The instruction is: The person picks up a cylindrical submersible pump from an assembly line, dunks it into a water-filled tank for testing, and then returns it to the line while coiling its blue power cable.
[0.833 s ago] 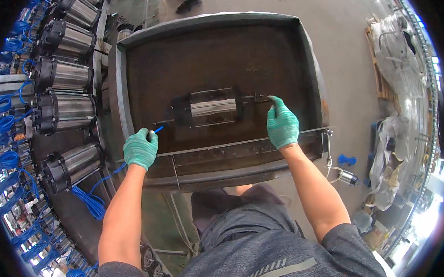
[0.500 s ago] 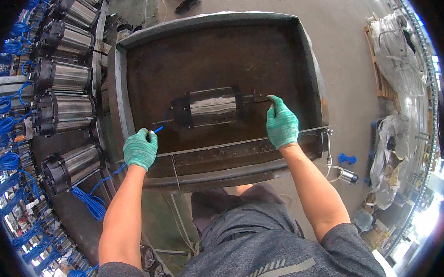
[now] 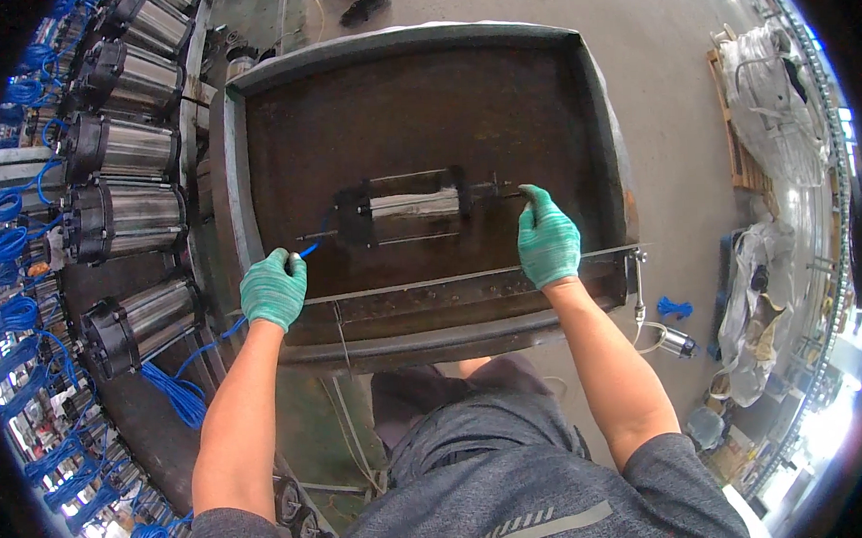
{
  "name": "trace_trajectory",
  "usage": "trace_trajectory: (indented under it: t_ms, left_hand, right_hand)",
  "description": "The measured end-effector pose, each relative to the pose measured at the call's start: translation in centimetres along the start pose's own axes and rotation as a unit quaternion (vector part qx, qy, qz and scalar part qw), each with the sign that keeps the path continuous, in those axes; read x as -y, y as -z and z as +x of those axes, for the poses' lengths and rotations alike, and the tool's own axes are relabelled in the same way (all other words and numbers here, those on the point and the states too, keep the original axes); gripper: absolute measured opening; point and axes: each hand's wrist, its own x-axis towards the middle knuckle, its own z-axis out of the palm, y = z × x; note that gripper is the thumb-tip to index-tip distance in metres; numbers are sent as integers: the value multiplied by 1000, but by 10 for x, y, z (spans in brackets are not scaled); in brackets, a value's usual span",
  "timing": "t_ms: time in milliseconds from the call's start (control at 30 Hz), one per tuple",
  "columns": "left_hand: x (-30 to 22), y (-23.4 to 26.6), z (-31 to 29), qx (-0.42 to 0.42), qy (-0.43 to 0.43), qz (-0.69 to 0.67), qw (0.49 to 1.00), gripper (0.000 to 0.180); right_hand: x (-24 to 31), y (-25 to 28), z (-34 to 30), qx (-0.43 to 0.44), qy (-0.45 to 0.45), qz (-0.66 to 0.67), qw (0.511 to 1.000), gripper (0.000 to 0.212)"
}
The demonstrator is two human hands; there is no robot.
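A steel cylindrical motor body with black end caps [image 3: 404,208] lies on its side near the middle of a large dark rusty metal tray [image 3: 253,161], its long axis running left to right. A thin blue cable [image 3: 307,247] leaves its left end and runs toward the left hand [image 3: 273,290], which wears a green knit glove and is curled shut around that cable at the tray's front-left corner. The right hand [image 3: 548,240] — gloved the same — rests on the tray floor just beside the motor's thin right-end shaft [image 3: 495,189], fingers closed about it, though the exact grip is hard to tell. A thin metal bar [image 3: 451,278] crosses the tray's front rim. To the left stands a row of similar steel motors with blue cables [image 3: 121,220] — well apart from the tray's contents.
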Motion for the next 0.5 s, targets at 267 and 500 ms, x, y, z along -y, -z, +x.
trace_trajectory:
  t_ms: [267, 500]
  left_hand:
    - [2, -2, 1, 0, -3, 0, 1000, 31]
    - [0, -1, 1, -4, -1, -3, 1000, 31]
  right_hand:
    - [1, 1, 1, 6, -9, -2, 1000, 26]
    - [0, 0, 0, 0, -7, 4, 1000, 26]
